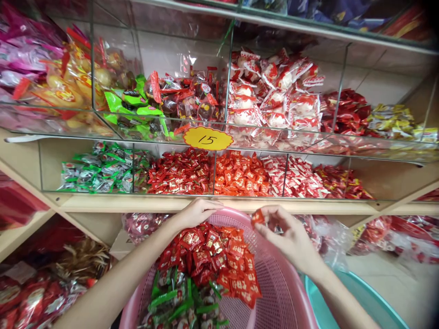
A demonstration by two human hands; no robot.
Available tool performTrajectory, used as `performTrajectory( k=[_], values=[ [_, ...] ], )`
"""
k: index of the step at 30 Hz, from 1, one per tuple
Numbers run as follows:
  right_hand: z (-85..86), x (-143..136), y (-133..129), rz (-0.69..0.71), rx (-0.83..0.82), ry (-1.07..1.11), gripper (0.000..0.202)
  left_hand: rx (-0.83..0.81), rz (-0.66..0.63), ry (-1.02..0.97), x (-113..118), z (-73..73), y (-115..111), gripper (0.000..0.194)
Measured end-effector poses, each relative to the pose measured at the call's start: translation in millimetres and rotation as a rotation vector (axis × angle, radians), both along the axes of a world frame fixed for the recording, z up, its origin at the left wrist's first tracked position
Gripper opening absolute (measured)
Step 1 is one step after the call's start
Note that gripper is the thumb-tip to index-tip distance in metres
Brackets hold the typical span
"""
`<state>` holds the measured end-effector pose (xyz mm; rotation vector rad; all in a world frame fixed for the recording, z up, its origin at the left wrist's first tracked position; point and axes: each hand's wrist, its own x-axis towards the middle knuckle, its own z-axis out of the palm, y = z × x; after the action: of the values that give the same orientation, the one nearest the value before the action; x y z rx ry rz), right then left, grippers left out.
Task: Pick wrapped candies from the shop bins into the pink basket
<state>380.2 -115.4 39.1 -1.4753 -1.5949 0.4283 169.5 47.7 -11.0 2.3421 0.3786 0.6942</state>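
nearest to the person is the pink basket (279,283), which has a mesh wall. in its front part lie the green-and-clear packets (188,301), in a loose heap. just behind them are the shiny red packets (202,249), and on the right of these are the orange packets (242,267), many of them lying flat and overlapping. the right side of the basket shows its bare mesh.

the left hand (199,214) is laid at the far rim of the basket, close to the shelf edge; i cannot tell if its fingers are gripping this rim. the right hand (288,233) is above the right part of the rim, and it pinches 1 small orange-red packet (257,217) between the thumb and the fingers. this packet is held up, apart from the heap.

to the right of the basket, under the right forearm, a teal tub (360,292) stands on the pale floor (391,278). at the lower left there are red bags (37,297), which are partly blurred.

behind the hands runs the wooden shelf edge (137,204). on this shelf, clear dividers separate the sweets: from left to right, green-and-silver (99,169), red (181,171), orange (240,173), white-and-red (295,176) and dark red. above them hangs a yellow label (208,138) with the number 15. the higher row holds bigger packets, among them bright green (137,103) and white-and-red round pieces (274,91).
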Motion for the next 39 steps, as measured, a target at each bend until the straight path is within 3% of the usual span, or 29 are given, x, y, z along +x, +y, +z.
performTrajectory(
  k=[7, 12, 16, 19, 24, 27, 32, 39],
  values=[
    [-32.5, -11.0, -20.5, 0.082, -0.073, -0.706, 0.016, -0.004, 0.008, 0.008, -0.1, -1.6, -0.3, 0.030],
    [-42.6, -17.1, -19.6, 0.047, -0.032, -0.925, 0.009, 0.006, 0.011, 0.006, 0.1, -2.1, 0.1, 0.030],
    [-37.9, -15.7, -18.4, 0.048, -0.036, -0.906, 0.015, 0.001, 0.024, -0.011, 0.3, -1.0, -1.3, 0.029],
    [-22.1, -7.3, -8.0, 0.046, -0.035, -0.826, 0.019, -0.014, 0.026, -0.015, 0.0, -0.2, -2.2, 0.029],
    [12.0, 17.4, 40.2, -0.063, 0.027, -0.685, 0.017, -0.005, 0.026, -0.004, -0.9, 0.2, -2.1, 0.030],
    [21.2, 26.2, 74.1, -0.142, 0.009, -0.691, 0.016, -0.006, 0.023, -0.004, -1.1, 1.2, -2.5, 0.031],
    [18.5, 19.5, 110.4, -0.150, -0.110, -0.761, 0.022, -0.012, 0.005, -0.010, -0.9, 0.7, -2.3, 0.031],
    [4.4, 18.7, 129.9, -0.150, -0.153, -0.746, 0.026, -0.011, 0.012, -0.019, -1.7, -4.0, 0.0, 0.031]
  ],
)
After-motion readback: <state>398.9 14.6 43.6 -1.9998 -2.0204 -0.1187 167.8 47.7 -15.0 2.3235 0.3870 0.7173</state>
